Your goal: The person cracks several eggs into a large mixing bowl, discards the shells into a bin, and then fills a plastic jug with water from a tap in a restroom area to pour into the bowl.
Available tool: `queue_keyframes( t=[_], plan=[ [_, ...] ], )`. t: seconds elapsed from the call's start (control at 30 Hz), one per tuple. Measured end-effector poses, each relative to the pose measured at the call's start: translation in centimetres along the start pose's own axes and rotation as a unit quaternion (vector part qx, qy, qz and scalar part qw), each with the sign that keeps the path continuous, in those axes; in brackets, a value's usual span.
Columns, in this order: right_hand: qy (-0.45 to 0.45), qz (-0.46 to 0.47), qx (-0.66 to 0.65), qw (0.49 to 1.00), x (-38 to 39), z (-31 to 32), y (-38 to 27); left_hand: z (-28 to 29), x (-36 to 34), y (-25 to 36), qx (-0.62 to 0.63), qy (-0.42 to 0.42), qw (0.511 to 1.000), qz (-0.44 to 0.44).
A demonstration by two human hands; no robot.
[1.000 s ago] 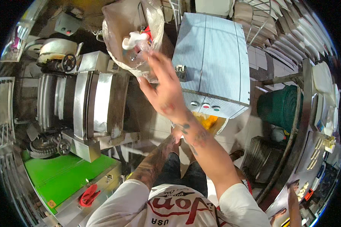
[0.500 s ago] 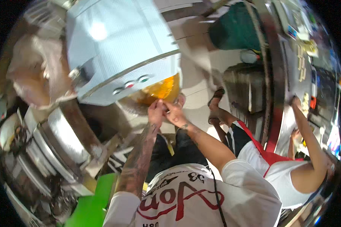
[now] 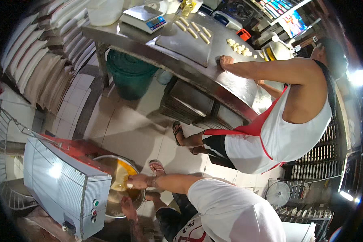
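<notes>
A round metal bowl (image 3: 140, 201) stands beside a pale grey ribbed machine housing (image 3: 64, 181) with green, red and dark buttons. Inside lie a pale yellow mass (image 3: 120, 177) and a bright orange-yellow substance (image 3: 128, 167). My right hand (image 3: 138, 181) reaches over the bowl, fingers closed round a small pale thing too small to name. Lower, by the bowl's near side, is my left hand (image 3: 128, 207) with its fingers curled; what they hold, if anything, is hidden.
A co-worker in a red apron (image 3: 266, 121) leans over a metal table (image 3: 230, 76) bearing a scale (image 3: 143, 18), dough sticks (image 3: 193, 30) and small dough pieces (image 3: 238, 47). Below stand a green bin (image 3: 131, 76) and stacked trays (image 3: 189, 99).
My view has swung right, bringing the table and co-worker into fuller sight. My hands, together before, are now apart, the right one further over the bowl.
</notes>
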State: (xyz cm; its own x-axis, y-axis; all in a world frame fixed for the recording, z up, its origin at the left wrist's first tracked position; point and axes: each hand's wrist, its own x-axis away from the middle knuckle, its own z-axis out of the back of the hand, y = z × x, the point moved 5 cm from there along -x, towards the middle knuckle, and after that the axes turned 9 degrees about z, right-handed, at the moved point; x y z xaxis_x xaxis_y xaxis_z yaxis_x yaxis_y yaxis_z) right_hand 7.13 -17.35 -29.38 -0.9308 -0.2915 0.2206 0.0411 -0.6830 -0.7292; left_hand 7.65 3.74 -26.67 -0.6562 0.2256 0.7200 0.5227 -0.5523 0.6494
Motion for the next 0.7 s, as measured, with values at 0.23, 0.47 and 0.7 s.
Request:
queue_keyframes(
  t=[0.23,0.47,0.7],
  plan=[
    [-0.056,-0.009,-0.223,0.973,-1.2,4.8,-6.2,0.8,2.2,8.6,-0.109,0.018,0.977,-0.185],
    [-0.082,-0.06,-0.238,0.966,-1.1,6.1,-5.7,0.7,2.8,10.7,-0.169,0.013,0.974,-0.149],
    [-0.006,-0.069,-0.246,0.967,-0.9,7.4,-6.3,0.3,1.9,9.9,-0.089,0.007,0.982,-0.166]
  ],
)
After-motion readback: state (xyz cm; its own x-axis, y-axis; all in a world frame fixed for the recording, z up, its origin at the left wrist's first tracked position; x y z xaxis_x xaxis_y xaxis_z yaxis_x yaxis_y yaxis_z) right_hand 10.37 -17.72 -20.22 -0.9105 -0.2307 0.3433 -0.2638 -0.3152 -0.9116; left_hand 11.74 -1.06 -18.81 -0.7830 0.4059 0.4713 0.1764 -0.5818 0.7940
